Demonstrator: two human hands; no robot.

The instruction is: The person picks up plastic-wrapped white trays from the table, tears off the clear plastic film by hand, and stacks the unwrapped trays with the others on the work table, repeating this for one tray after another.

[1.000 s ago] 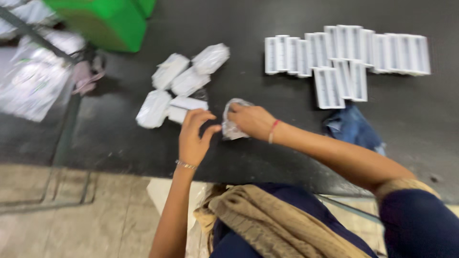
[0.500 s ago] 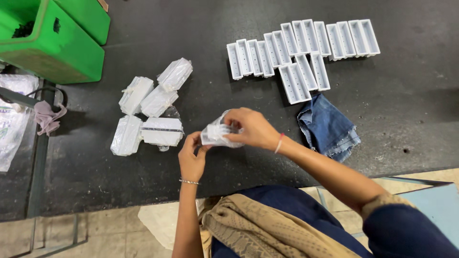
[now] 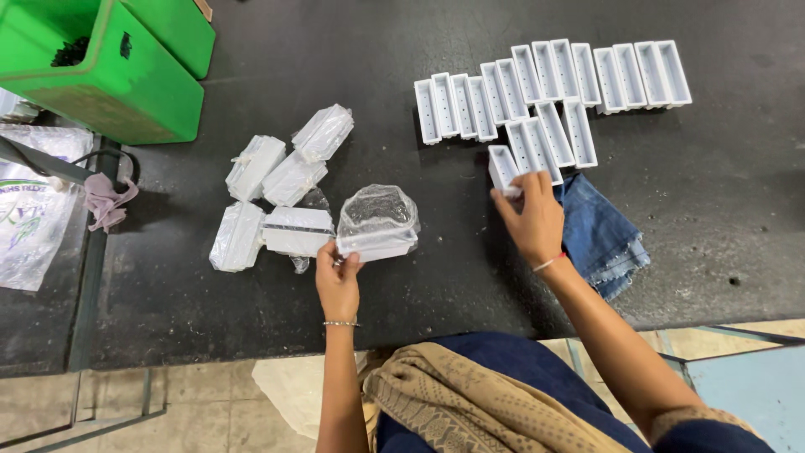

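On the black table, the left hand pinches a clear bag; the right hand grips a white tray.

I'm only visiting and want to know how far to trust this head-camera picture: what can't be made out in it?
- The green bin: cut off by the top and left edges; its dark contents are too small to identify.
- The clear bag held by the left hand: crinkled, glaring plastic hides what is inside.
- The white tray under the right hand: fingers cover its near end.
- The denim cloth: partly hidden behind the right hand.
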